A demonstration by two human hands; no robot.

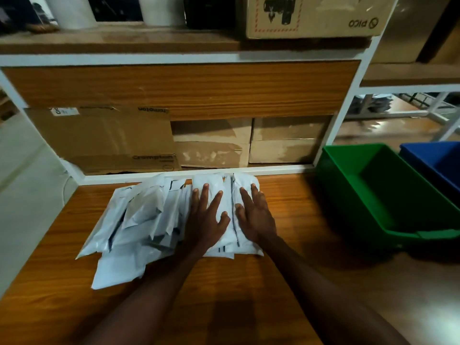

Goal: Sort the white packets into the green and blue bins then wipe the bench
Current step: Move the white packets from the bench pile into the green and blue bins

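Two bare forearms reach forward from the bottom edge over the wooden bench (pixel 249 282). At their ends, the left hand (pixel 207 217) lies flat with its fingers straight and spread, palm down on a white packet. Just beside it, the right hand (pixel 254 215) also lies flat, its fingers straight and close together, pressing on the neighbouring packet. Neither hand curls around anything. The thumbs nearly meet over the dark seam between the two packets.

Both hands rest on the right end of the pile of white packets (pixel 139 225), which lies loosely overlapped on the bench and fans out to the left, some pieces tilted and slipping toward the near-left edge. The far side of the pile touches the white rail (pixel 199 173) at the back of the bench.

Right of the pile, well apart from it, the green bin (pixel 378 195) stands on the bench with its opening upward. The blue bin (pixel 433 160) sits just beside it, farther right, partly cut off by the picture's edge.

Behind the rail, cardboard boxes (pixel 104 138) stand on a lower shelf. Above them runs a wooden panel (pixel 174 88), and another cardboard box (pixel 313 18) sits on the top shelf.
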